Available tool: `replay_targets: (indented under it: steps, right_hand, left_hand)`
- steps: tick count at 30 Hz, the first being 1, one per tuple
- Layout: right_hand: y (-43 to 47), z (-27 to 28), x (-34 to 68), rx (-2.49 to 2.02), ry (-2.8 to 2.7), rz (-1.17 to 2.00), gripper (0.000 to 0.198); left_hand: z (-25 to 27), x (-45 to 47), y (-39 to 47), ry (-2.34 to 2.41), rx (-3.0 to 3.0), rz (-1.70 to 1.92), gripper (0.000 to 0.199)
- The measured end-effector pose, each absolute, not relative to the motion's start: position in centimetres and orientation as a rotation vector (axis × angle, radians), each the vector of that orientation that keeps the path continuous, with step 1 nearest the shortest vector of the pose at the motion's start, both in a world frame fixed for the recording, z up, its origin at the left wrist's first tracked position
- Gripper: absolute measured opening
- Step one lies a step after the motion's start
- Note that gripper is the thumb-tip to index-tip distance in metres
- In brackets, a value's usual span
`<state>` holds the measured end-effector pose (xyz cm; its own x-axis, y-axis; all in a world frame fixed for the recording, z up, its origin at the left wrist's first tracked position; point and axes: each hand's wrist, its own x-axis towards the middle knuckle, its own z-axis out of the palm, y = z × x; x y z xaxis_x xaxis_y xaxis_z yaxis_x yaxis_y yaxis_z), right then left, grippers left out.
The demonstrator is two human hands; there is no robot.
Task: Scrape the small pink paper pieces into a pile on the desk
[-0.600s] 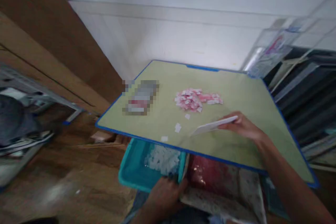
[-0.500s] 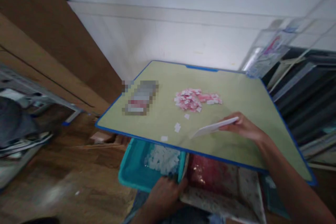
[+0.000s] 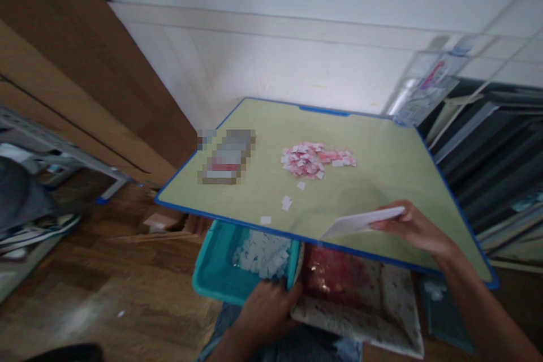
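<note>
My right hand (image 3: 409, 226) is closed on one end of a thin white card (image 3: 360, 223), held tilted over the table's front right part. On the table lies a pile of small pink-and-white pieces (image 3: 303, 159), with a few loose white pieces (image 3: 287, 202) in front of it. Below the front edge, my left hand (image 3: 269, 308) is closed around the front right rim of a teal basin (image 3: 212, 288), its thumb against a stained white tray (image 3: 360, 319). White pieces (image 3: 263, 254) lie in the basin. A glossy red mass (image 3: 333, 274) is in the tray.
The blue-edged folding table (image 3: 365, 130) stands against a white wall. At its left lies a pixelated object (image 3: 229, 155). A clear plastic bottle (image 3: 432, 85) stands at the back right corner, near dark stacked panels (image 3: 500, 136). A metal-framed stand (image 3: 63, 138) is at far left.
My right hand has drawn the white card nearer to me and slightly right, toward the table's front edge. My left hand stays at the basin rim.
</note>
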<state>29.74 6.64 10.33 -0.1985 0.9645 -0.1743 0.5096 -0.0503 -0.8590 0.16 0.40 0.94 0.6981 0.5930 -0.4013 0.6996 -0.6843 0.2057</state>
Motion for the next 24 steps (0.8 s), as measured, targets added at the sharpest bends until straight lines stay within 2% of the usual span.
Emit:
replay_targets:
  steps: [6,14,24]
  right_hand:
    - [5.2,10.3,29.5,-1.612,-1.649,1.228,0.027]
    - [2.9,10.1,28.9,-1.737,-1.664,1.06,0.032]
    - [0.4,9.1,28.1,-1.524,-1.804,0.875,0.022]
  left_hand:
    - [0.9,0.0,0.5,1.0,2.572,-0.395,0.037]
    - [0.9,0.0,0.4,1.014,2.575,-0.415,0.034]
    - [1.9,-0.1,0.6,1.009,2.594,-0.412,0.031]
